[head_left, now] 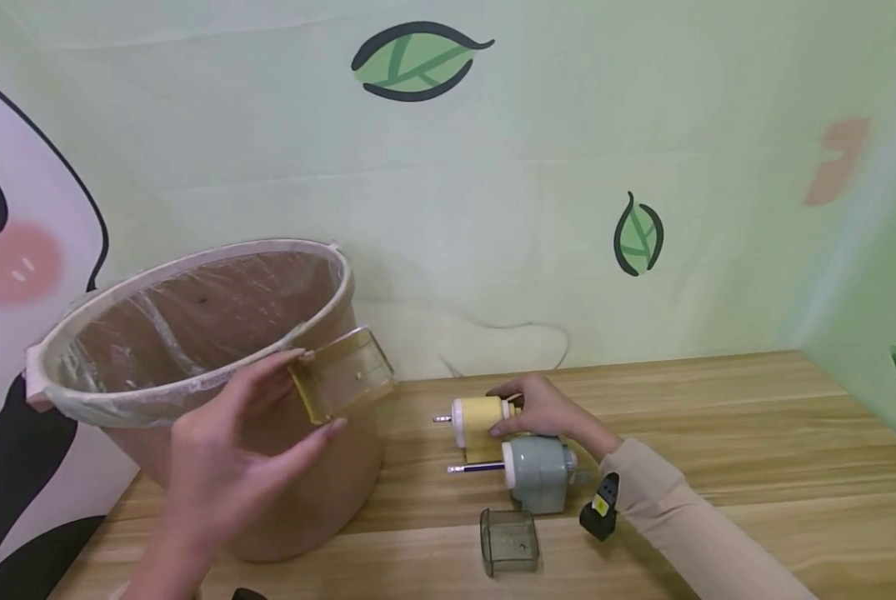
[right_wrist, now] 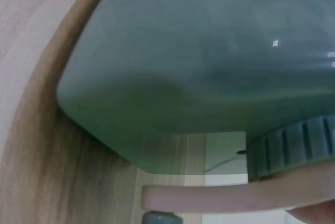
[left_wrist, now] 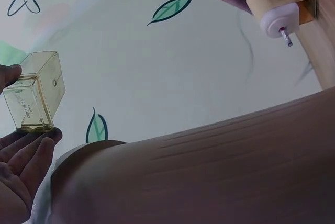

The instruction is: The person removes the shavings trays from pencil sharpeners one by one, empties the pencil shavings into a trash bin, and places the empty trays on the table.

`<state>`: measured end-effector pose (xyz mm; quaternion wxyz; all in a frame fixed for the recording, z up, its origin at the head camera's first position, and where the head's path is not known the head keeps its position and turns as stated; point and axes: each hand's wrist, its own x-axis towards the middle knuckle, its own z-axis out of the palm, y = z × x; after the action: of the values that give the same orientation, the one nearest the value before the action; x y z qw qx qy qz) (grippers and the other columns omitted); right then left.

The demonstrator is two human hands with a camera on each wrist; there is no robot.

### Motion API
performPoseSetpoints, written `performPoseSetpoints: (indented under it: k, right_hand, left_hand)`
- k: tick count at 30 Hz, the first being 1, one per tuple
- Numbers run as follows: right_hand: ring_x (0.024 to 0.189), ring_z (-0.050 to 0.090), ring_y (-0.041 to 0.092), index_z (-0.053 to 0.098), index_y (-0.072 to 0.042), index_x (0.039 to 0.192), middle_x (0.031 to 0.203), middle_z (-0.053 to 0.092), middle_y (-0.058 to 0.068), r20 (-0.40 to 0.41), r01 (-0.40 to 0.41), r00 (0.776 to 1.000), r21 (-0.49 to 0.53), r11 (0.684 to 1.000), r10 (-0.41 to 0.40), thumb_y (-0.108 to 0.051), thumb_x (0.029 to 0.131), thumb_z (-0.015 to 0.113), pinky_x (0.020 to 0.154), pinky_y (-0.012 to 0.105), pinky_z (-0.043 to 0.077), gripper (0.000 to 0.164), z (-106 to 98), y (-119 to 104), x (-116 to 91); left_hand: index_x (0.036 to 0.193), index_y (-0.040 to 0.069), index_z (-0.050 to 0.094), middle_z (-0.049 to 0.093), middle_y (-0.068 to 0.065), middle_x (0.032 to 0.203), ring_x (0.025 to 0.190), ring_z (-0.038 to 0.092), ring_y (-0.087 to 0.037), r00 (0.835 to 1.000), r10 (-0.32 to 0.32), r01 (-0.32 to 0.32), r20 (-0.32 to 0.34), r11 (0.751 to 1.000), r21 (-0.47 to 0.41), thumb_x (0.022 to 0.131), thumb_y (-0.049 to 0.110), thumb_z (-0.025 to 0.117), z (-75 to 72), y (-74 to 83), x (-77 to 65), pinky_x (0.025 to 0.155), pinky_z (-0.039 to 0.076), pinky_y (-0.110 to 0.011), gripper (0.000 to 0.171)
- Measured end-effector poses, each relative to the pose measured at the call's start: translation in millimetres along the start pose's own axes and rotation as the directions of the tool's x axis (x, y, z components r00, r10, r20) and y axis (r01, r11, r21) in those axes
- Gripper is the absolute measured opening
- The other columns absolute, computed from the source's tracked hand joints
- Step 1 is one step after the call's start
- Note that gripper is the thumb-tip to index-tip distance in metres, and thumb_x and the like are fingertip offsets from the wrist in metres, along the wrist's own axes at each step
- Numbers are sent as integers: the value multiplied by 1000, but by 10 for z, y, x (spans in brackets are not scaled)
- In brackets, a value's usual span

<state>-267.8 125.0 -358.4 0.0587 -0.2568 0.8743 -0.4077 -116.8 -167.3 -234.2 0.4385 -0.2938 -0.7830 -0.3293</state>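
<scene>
My left hand [head_left: 218, 467] pinches a see-through yellow shavings drawer [head_left: 346, 375] between thumb and fingers, tilted in front of the bin's right side. In the left wrist view that drawer [left_wrist: 39, 93] shows printed lettering on one face. My right hand [head_left: 541, 408] grips a yellow pencil sharpener [head_left: 479, 415] from behind, on the table; a pencil tip sticks out of its front. Just nearer stands a grey-green pencil sharpener [head_left: 539, 467] with a dark pencil [head_left: 481, 468] in it. It fills most of the right wrist view.
A brown bin [head_left: 305, 483] lined with a clear plastic bag stands at left, its rim higher than the table things. A smoky see-through drawer [head_left: 509, 542] lies near the front of the wooden table [head_left: 755, 467]. A leaf-printed cloth [head_left: 493, 208] hangs behind.
</scene>
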Motion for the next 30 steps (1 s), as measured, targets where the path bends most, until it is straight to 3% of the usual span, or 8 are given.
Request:
performPoseSetpoints:
  k: [3,9,11,19,30]
  right_hand:
    - [94,61,25,56,6,116,114,60,19,1,1,1000,-2,1000,-1,-17,70,79,79,30,53,57,0,0,-3]
    - [94,61,25,56,6,117,114,60,19,1,4,1000,-7,1000,-4,-17,70,79,78,31,53,57,3,-1,-7]
    - [93,61,25,56,7,117,114,59,20,0,5,1000,-3,1000,-5,-17,70,79,78,30,53,57,4,-1,-7]
    - [93,62,25,56,7,116,113,60,20,-1,8,1000,2,1000,-8,-16,69,79,77,30,53,56,4,-3,-6]
    - [93,62,25,56,7,116,114,60,20,-3,4,1000,1,1000,-4,-16,69,79,77,30,53,57,2,-11,-7]
  left_hand:
    - [109,-1,60,68,-13,99,96,58,2,1000,-6,6,14,1000,5,47,-3,85,60,-9,-38,84,46,-11,67]
    - [109,-2,59,67,-13,101,87,66,-23,999,-16,15,49,1000,20,48,-1,85,156,-26,-101,82,46,-11,66]
    - [109,-2,58,67,-13,101,85,66,-26,998,-17,15,65,1000,21,50,0,85,190,-34,-119,82,47,-11,65]
    - [113,1,57,67,-13,102,88,66,-24,987,-87,89,135,996,-6,58,5,83,336,-104,-235,82,47,-14,61]
    - [119,1,54,65,-17,103,92,65,-24,955,-186,192,232,981,-4,66,13,81,540,-193,-396,81,52,-35,60]
